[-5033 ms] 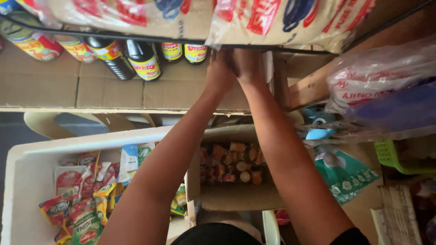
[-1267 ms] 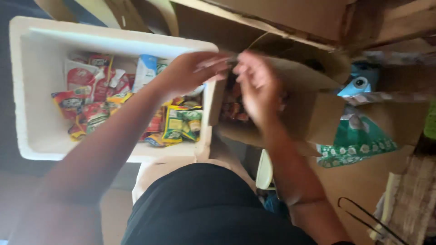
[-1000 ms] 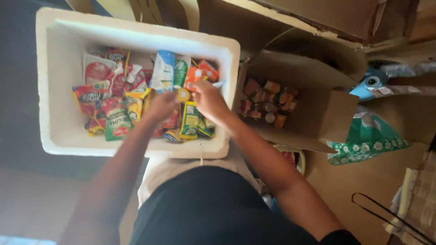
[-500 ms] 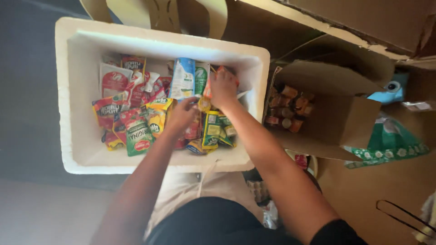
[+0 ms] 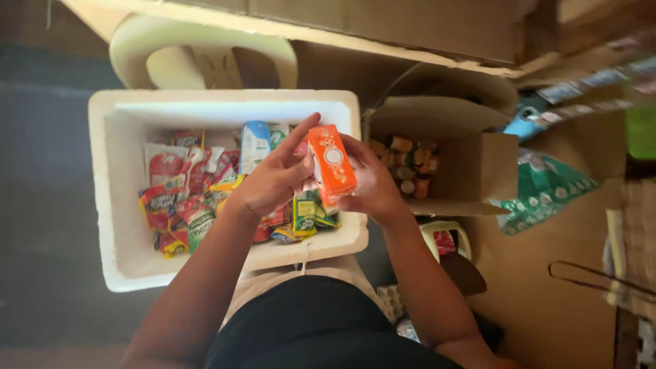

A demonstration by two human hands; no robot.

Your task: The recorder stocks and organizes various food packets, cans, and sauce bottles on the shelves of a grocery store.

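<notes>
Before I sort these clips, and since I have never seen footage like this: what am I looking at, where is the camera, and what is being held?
The camera sits on a person's head and looks straight down, so you see their own two arms reaching forward from the bottom of the picture. Both hands hold one small orange carton: the left hand touches its left side with the fingers spread, and the right hand wraps it from behind and below. Under the hands stands a white foam box filled with colourful snack and drink packets. To its right is an open cardboard box with small cans or jars inside, too blurred to tell apart. A green bag lies further right.
</notes>
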